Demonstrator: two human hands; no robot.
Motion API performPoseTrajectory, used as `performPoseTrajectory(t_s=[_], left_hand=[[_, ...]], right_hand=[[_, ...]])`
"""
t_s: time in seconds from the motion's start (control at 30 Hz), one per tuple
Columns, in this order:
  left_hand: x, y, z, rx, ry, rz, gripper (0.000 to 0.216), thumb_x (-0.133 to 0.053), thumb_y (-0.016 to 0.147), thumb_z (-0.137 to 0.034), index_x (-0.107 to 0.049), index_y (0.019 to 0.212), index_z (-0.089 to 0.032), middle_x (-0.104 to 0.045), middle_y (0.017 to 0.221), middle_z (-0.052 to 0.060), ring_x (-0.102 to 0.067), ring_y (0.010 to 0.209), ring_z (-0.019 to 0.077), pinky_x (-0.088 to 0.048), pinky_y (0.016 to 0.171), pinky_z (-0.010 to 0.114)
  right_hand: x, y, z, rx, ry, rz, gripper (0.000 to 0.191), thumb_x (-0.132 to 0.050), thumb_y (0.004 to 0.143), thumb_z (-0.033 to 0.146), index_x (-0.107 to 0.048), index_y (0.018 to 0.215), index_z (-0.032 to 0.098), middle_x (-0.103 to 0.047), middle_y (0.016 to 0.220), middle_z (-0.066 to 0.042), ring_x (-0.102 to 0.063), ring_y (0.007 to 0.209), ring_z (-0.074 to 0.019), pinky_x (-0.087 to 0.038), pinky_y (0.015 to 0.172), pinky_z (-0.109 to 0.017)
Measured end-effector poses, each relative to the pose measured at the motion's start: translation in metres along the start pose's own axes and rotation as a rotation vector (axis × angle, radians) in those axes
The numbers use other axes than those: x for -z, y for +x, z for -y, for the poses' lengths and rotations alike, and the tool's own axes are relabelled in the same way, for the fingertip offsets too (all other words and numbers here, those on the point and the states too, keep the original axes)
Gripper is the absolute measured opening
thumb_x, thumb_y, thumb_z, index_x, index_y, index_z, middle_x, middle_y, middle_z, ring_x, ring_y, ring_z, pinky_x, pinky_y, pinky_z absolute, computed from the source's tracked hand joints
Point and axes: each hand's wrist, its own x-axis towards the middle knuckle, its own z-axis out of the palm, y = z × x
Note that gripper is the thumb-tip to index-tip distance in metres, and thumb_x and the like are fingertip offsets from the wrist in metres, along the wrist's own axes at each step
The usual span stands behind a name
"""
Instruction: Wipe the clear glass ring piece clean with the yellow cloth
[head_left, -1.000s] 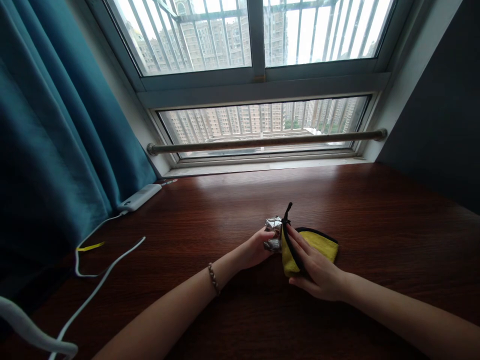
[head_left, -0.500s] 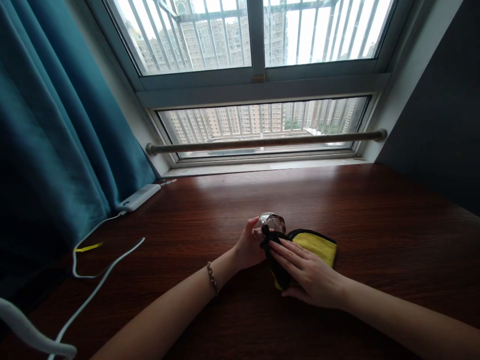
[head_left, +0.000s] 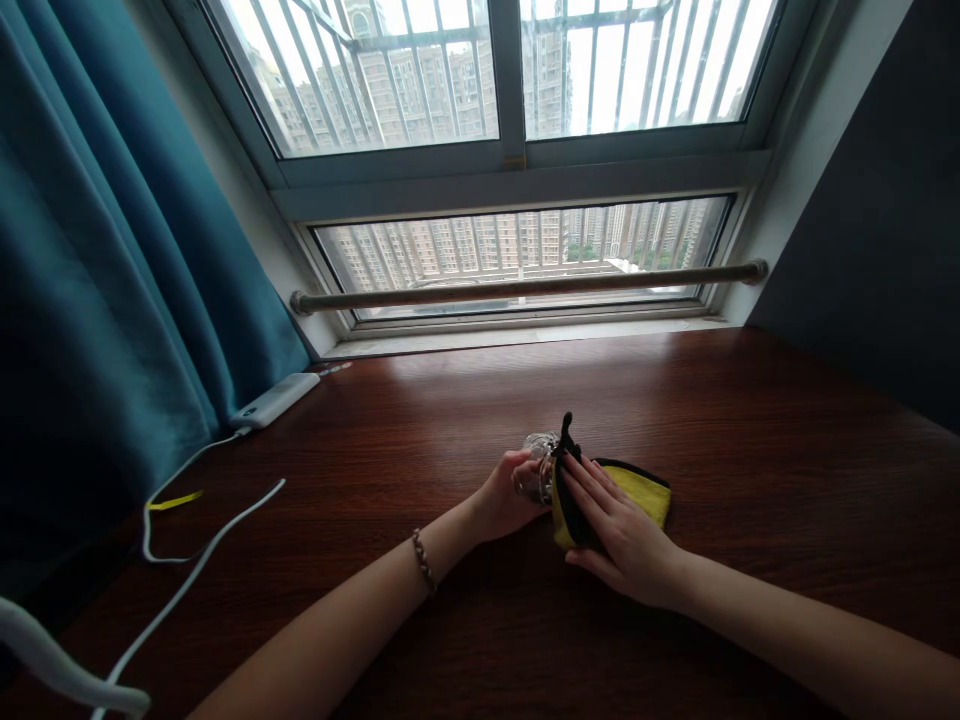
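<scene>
Near the middle of the wooden tabletop (head_left: 420,430), my left hand (head_left: 504,500) is closed around a small clear glass (head_left: 541,450). A yellow cloth with black edging (head_left: 637,490) lies under and in front of my right hand (head_left: 626,545). Those right fingers are held together and press the cloth against the right side of the glass. A black corner of the cloth sticks up beside the glass. The cloth hides part of the glass, and the inner side of my right palm is out of sight.
At the left, a white power strip (head_left: 277,400) lies by the blue curtain (head_left: 150,250). A white cable (head_left: 202,562) with a yellow tie (head_left: 176,500) loops over the table. A metal rail (head_left: 525,288) crosses before the window. A dark wall (head_left: 885,270) stands at the right.
The glass has turned, so its opening shows less. My right hand and the cloth have shifted slightly upward along its right side, and the cloth's black corner now stands up.
</scene>
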Motion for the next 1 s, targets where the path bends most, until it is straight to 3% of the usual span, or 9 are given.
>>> performPoseTrajectory(t_s=[0.17,0.37,0.63,0.83,1.0], left_hand=[[0.0,0.0,0.002,0.009,0.06,0.004,0.043,-0.052,0.077,-0.043,-0.059,0.099,-0.008,-0.063,0.094,0.01,-0.055,0.088,0.0167,-0.036,0.087,0.026],[0.013,0.0,-0.002,0.097,-0.012,-0.118,0.049,-0.052,0.072,-0.055,-0.062,0.085,-0.009,-0.064,0.092,0.013,-0.058,0.088,0.0236,-0.039,0.083,0.032],[0.008,-0.001,-0.006,0.058,-0.089,0.022,0.064,-0.039,0.077,-0.059,-0.056,0.107,-0.004,-0.061,0.103,0.015,-0.055,0.096,0.023,-0.036,0.091,0.032],[0.01,0.002,-0.004,0.06,-0.081,-0.011,0.054,-0.04,0.078,-0.056,-0.063,0.085,-0.008,-0.065,0.085,0.011,-0.057,0.085,0.0189,-0.039,0.085,0.03],[0.002,0.001,-0.004,0.052,-0.046,-0.041,0.04,-0.047,0.077,-0.047,-0.063,0.076,-0.01,-0.064,0.077,0.008,-0.057,0.078,0.0175,-0.04,0.08,0.03]], right_hand=[[0.008,0.001,0.001,0.153,0.017,0.051,0.074,-0.047,0.085,0.04,-0.011,0.14,0.007,-0.007,0.143,-0.012,-0.005,0.131,-0.0273,-0.019,0.107,-0.045],[0.016,0.005,0.005,0.279,-0.006,0.142,0.072,-0.047,0.085,0.046,-0.019,0.139,0.007,-0.016,0.141,-0.01,-0.009,0.131,-0.0241,-0.018,0.109,-0.042],[0.013,0.004,0.005,0.201,-0.152,0.025,0.069,-0.047,0.086,0.046,-0.027,0.136,0.004,-0.019,0.14,-0.01,-0.014,0.13,-0.0256,-0.022,0.107,-0.044],[0.006,0.002,0.002,0.039,-0.222,-0.023,0.065,-0.046,0.086,0.038,-0.026,0.137,0.004,-0.014,0.141,-0.01,-0.013,0.13,-0.0251,-0.023,0.107,-0.044],[0.003,0.001,-0.002,0.028,-0.155,-0.031,0.068,-0.049,0.085,0.035,-0.02,0.139,0.007,-0.013,0.142,-0.01,-0.011,0.13,-0.0263,-0.024,0.107,-0.044]])
